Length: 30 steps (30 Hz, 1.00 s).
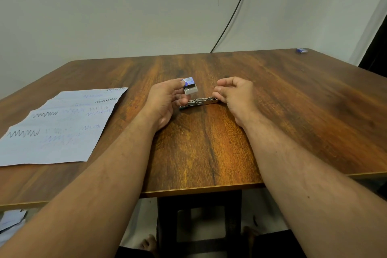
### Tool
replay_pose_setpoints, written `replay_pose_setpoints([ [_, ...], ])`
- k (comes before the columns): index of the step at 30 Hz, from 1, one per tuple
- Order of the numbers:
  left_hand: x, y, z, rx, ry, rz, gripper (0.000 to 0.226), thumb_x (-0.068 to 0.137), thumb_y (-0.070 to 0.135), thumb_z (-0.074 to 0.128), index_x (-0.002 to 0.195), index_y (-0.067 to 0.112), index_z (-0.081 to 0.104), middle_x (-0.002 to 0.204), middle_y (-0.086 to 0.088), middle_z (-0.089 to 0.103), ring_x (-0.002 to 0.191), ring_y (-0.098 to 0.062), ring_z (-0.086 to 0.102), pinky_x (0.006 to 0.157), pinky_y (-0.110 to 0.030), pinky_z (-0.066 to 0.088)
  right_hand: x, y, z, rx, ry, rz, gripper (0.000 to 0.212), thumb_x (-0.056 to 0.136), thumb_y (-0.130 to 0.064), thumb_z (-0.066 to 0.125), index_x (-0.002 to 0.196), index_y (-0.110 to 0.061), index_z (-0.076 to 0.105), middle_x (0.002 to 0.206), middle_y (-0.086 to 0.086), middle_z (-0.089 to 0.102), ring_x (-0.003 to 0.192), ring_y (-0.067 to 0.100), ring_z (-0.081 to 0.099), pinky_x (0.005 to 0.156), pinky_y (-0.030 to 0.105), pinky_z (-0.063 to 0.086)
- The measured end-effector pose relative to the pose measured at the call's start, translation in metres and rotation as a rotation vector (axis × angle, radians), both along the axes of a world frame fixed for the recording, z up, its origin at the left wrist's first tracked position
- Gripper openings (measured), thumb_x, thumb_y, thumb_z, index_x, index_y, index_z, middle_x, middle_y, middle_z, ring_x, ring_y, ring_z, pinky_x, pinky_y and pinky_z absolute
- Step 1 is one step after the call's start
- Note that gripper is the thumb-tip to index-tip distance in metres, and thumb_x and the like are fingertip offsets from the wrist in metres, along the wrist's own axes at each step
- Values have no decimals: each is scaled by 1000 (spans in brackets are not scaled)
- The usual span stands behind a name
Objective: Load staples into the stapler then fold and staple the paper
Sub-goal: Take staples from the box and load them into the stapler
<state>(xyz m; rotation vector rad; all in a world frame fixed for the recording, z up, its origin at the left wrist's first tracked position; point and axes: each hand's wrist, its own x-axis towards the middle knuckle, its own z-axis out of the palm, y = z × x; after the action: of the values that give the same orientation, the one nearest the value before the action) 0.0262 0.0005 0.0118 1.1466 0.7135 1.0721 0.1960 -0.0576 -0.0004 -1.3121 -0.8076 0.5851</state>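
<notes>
A small metal stapler (199, 102) lies flat on the wooden table (293, 111), between my two hands. My left hand (165, 100) holds a small blue and white staple box (190, 86) just above the stapler's left end; the box's inner tray is slid partly out. My right hand (236, 95) rests with curled fingers at the stapler's right end, fingertips touching it. Several sheets of pale blue paper (58, 125) with scribbled zigzag lines lie spread at the table's left.
Another small blue box (302, 50) sits at the table's far right corner. A black cable (234, 10) runs down the wall behind. More paper scraps (10, 221) lie on the floor at lower left. The table's dark frame (199, 226) shows below the front edge.
</notes>
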Motion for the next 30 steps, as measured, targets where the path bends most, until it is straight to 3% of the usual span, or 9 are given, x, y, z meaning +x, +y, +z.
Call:
replay_pose_setpoints([
  [2,0,1,-1,1,6,-2,15,96,7,58,108,2,65,82,-11,70,53,-9,60,47,-15,49,0,-1,0,-8,-30,-3,28,89,9,63,85,-18,70,93,8,73,91,20,76,83,30,62],
  [7,4,2,-3,67,62,-20,17,97,3,58,113,1,64,63,-3,72,45,-7,59,46,-15,50,-1,-3,0,13,-91,36,33,80,12,67,85,-20,73,87,5,74,96,24,75,89,40,61],
  [10,6,3,-7,122,123,-13,30,96,2,61,125,-3,61,79,-13,71,46,-10,59,47,-19,52,-4,-6,1,30,-95,92,31,81,10,69,90,-20,73,89,6,74,96,25,75,89,41,61],
  [13,7,6,-10,160,169,-7,41,96,2,62,135,-5,55,89,-17,71,48,-11,61,48,-20,53,-9,-11,4,56,-206,97,29,82,6,72,94,-20,72,93,7,73,94,26,75,84,36,63],
  [16,7,7,-12,179,184,-15,42,96,3,62,137,-5,54,92,-19,73,50,-12,62,50,-20,53,-15,-13,5,85,-457,-18,27,81,-1,75,92,-25,71,90,-1,75,84,14,75,75,24,60],
  [19,7,9,-13,178,193,-24,41,97,2,61,136,-5,55,92,-19,73,49,-12,62,49,-20,53,-21,-13,4,129,-578,-49,24,84,-3,73,94,-26,71,90,-7,74,81,6,72,69,11,53],
  [25,7,12,-12,145,185,-13,36,97,1,59,132,-5,59,88,-18,71,47,-10,60,49,-19,53,-28,-10,3,220,-683,-19,29,84,3,67,98,-22,70,91,-3,73,83,6,73,75,23,61],
  [30,6,13,-12,130,182,-24,32,97,1,58,129,-5,62,89,-19,70,50,-11,60,50,-19,53,-33,-14,5,267,-768,29,46,84,5,58,119,-24,62,98,-2,72,96,7,72,85,28,61],
])
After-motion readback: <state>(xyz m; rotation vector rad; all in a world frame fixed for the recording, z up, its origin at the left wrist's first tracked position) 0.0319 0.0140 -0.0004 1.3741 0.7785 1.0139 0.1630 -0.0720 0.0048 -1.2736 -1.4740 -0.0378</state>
